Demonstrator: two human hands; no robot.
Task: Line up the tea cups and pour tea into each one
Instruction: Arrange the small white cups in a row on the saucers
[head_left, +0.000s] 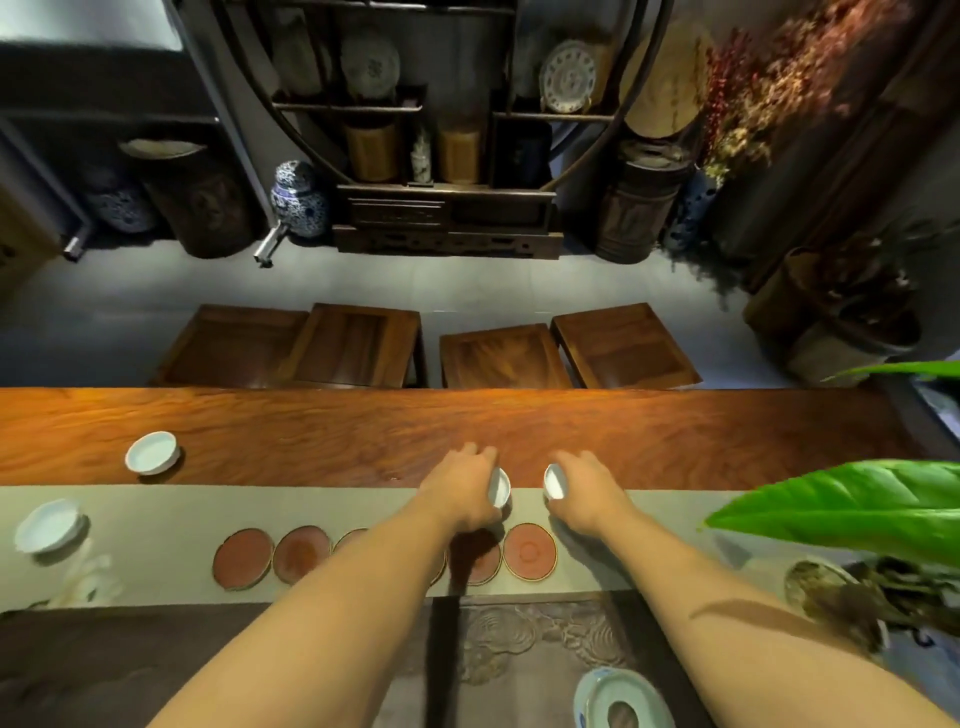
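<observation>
My left hand (460, 491) grips a small white tea cup (500, 487), tilted on its side with its mouth facing right. My right hand (587, 493) grips a second white tea cup (554, 481), tilted with its mouth facing left. Both cups hover over the far edge of the beige runner (156, 512). Beneath my hands a row of several round terracotta coasters (529, 551) lies on the runner; my left forearm hides part of the row. Another white cup (152, 453) sits on the wooden table (675, 436) at far left. A white lidded vessel (49, 530) stands at the left edge.
A blue-and-white ceramic piece (621, 699) sits at the near right. Green plant leaves (852, 512) reach in from the right over a dish of dried matter (821, 587). Several wooden stools (358, 345) stand beyond the table, with a display shelf (447, 130) behind.
</observation>
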